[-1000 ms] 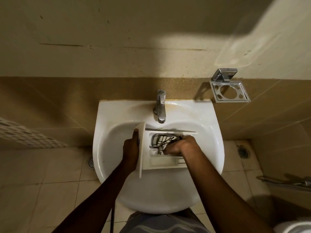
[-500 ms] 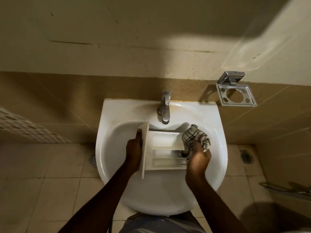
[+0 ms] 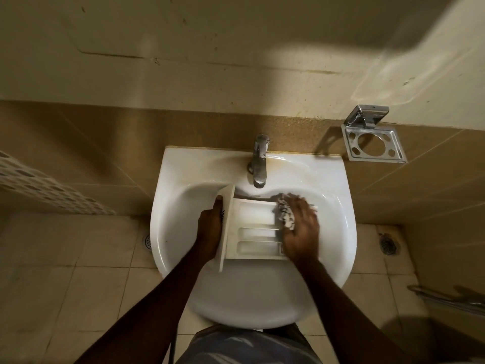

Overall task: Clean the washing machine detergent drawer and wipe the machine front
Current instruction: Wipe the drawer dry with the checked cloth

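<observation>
Drawer (image 3: 256,246), cloth (image 3: 284,215) over white sink (image 3: 183,169) (beige tiled walls (image 3: 78,143))

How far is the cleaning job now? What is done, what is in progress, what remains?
Done: the detergent drawer is out, in the sink. In hand: the left hand grips its front panel; the right hand presses a checked cloth into the large compartment. Left: perhaps the narrow compartments, and the machine front, not in view.
</observation>
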{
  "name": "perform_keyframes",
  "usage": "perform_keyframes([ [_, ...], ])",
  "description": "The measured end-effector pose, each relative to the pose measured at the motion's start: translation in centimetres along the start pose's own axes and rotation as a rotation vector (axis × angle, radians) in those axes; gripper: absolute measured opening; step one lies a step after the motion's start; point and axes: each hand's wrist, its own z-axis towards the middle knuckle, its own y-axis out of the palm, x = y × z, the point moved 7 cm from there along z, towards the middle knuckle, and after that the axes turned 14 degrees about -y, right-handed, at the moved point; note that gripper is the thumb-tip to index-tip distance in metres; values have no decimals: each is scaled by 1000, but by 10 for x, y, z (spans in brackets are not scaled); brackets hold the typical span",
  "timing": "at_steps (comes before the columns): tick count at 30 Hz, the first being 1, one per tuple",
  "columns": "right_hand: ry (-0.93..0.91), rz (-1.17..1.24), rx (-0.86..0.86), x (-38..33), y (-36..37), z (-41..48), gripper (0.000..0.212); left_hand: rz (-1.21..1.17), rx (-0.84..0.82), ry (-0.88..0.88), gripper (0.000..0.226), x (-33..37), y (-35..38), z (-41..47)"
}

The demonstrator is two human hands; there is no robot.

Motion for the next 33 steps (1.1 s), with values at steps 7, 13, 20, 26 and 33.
perform_keyframes([
  [7,277,157,188,1,3,11,46,-25,-16,9,77,-1,1,1],
  [13,-8,305,-45,-99,49,8,62,-52,-24,74,61,4,5,-4],
  [20,139,356,101,4,11,0,48,-76,-43,-16,72,-3,3,2],
  [26,473,524,276,-18,11,3,45,-95,-37,-30,67,-4,5,5],
  [33,69,327,-91,-118,76,11,63,-229,-112,4,51,-4,7,10],
])
